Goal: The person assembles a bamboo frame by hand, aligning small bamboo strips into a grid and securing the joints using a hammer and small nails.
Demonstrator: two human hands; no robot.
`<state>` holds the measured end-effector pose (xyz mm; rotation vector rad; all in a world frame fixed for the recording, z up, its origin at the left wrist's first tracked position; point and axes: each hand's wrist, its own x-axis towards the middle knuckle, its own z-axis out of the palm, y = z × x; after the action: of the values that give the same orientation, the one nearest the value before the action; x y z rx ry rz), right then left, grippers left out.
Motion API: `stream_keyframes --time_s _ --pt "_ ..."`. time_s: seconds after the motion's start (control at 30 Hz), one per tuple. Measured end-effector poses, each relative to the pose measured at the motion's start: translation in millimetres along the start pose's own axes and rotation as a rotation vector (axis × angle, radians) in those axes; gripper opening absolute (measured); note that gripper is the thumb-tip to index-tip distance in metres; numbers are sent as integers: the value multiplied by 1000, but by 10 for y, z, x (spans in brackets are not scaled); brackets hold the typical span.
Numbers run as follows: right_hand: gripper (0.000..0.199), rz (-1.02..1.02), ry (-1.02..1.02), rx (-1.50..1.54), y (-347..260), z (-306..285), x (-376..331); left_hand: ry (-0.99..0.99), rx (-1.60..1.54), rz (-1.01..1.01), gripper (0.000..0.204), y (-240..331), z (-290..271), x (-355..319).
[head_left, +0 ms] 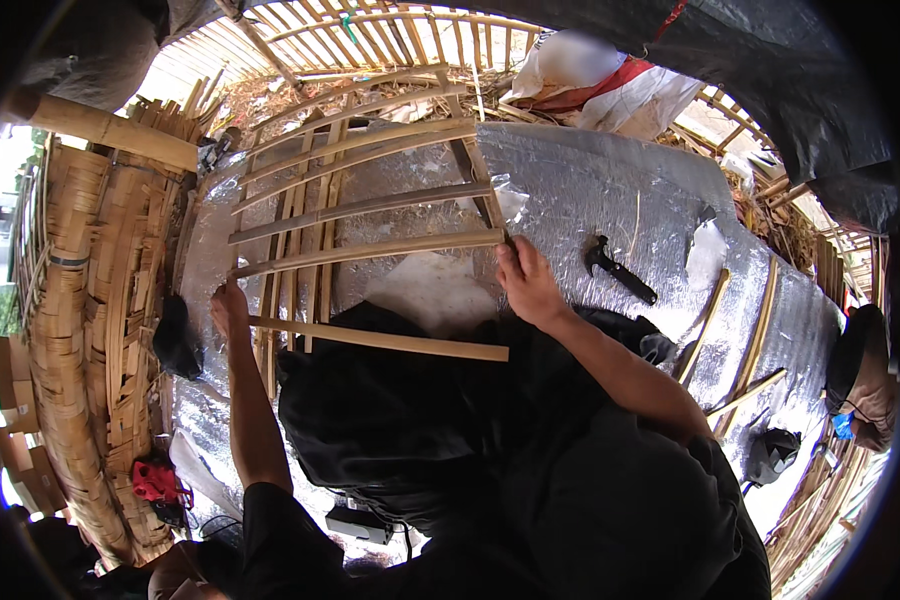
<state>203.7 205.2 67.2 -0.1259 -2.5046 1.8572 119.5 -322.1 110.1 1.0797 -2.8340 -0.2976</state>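
Note:
A ladder-like frame of bamboo or wooden slats (370, 252) lies in front of me, its crosswise slats joined to side strips. My left hand (231, 308) is closed on the frame's near left corner. At the near right corner, the fingers of my right hand (532, 286) are wrapped around the frame's end. Nearer to me, a separate-looking slat (380, 338) runs across above my dark-clothed legs; its left end is beside my left hand. A black claw hammer (620, 272) rests on the silver sheet, right of my right hand.
Silver foil sheeting (590, 185) covers the ground. Woven bamboo panels (120, 330) stand along the left. Several loose strips (755, 335) lie at the right, near a dark object (773, 455). White and red sacks (610, 92) sit at the back by a bamboo fence (410, 38).

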Motion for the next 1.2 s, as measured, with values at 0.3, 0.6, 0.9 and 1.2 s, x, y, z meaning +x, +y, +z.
stream_keyframes --time_s 0.3,0.6,0.9,1.2 --pt "18 -344 179 -323 82 -318 160 43 -186 -22 67 69 -173 -845" --pt "9 -548 255 -633 471 -69 -126 2 -101 -50 73 -282 111 -939" --pt "13 -325 185 -411 545 12 -307 -8 -131 -87 75 -419 349 -829" --pt "16 -19 80 -305 307 39 -357 -72 -81 -173 72 -579 405 -721"
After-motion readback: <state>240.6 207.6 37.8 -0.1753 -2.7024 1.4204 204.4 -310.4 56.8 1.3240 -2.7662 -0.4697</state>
